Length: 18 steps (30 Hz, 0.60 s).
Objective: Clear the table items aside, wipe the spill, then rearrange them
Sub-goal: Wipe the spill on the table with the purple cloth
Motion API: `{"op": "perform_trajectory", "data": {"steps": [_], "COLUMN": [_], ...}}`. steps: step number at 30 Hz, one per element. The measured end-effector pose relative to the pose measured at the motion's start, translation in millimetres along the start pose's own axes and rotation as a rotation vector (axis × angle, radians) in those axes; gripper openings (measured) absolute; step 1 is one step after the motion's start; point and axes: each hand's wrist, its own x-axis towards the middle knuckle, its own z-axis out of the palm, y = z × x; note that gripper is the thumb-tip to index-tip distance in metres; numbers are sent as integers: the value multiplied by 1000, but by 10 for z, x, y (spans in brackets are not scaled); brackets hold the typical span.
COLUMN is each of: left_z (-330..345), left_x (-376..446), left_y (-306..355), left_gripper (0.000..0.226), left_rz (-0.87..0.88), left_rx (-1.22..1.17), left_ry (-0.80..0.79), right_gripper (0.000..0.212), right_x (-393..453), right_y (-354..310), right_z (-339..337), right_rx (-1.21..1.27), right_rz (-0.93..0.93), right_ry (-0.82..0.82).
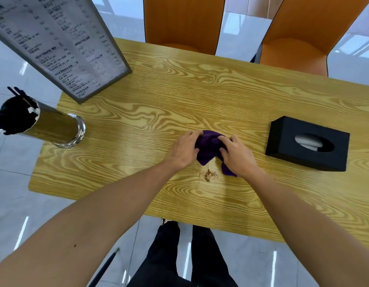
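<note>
while both hands, left (184, 149) and right (235, 155), bunch the cloth (208, 147) at frame centre, crumbs (208, 176) lie just below; wiping is underway, and next the cloth must sweep over them.

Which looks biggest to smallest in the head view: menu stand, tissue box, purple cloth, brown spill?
1. menu stand, enlarged by nearness to the camera
2. tissue box
3. purple cloth, partly hidden by hands
4. brown spill

wood-grain table (200, 94), two orange chairs (182, 21) (308, 34) on far side, glossy pale tiled floor (11, 183), light streaks reflected
</note>
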Motion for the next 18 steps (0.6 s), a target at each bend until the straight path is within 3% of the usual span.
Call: {"op": "perform_trajectory", "data": {"steps": [8,18], "left_z": [222,524], "left_x": [-467,-1034], "left_y": [-93,-61], "left_gripper": [38,35], "left_rz": [46,39], "left_rx": [147,64], "left_ry": [-35,-79], "right_gripper": [43,41], "right_x": [-491,-991], "right_y": [-72,-194], "right_z": [210,530], "right_rx": [37,97], "right_rz": [34,101], "right_ry": [-54,-26]}}
